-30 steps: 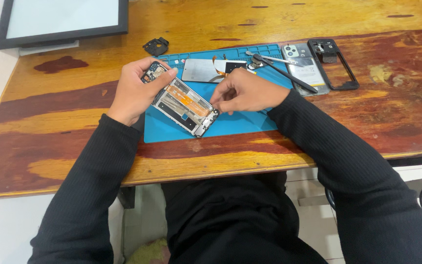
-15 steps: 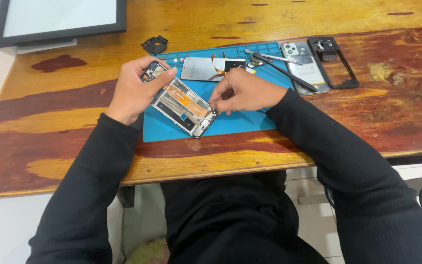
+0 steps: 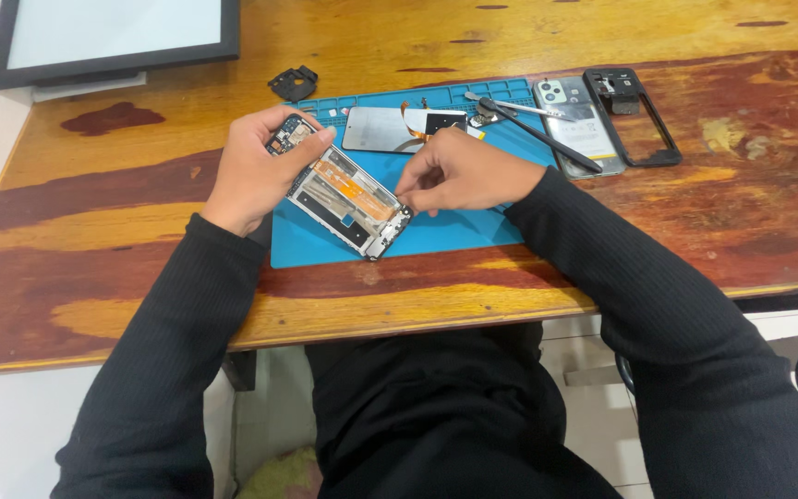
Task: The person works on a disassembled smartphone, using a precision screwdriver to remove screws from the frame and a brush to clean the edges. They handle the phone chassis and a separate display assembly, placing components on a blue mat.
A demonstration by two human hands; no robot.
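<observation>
My left hand (image 3: 256, 166) grips the upper end of an opened phone frame (image 3: 344, 194) that lies tilted over a blue work mat (image 3: 436, 231). Its inner boards and an orange flex strip face up. My right hand (image 3: 459, 174) rests at the frame's right side, fingers pinched together near its lower edge; whether something small is between the fingertips I cannot tell. Behind the hands a detached screen panel (image 3: 390, 127) with an orange ribbon lies on the mat.
A phone back cover (image 3: 584, 129) and a black frame bezel (image 3: 644, 115) lie at the mat's right end, with a dark tool (image 3: 538, 139) and tweezers (image 3: 519, 107) across them. A small black part (image 3: 293, 83) and a framed white panel (image 3: 113, 37) sit farther back on the wooden table (image 3: 140, 268).
None beyond a slight shift of the view; both hands stay on the phone frame in the same place.
</observation>
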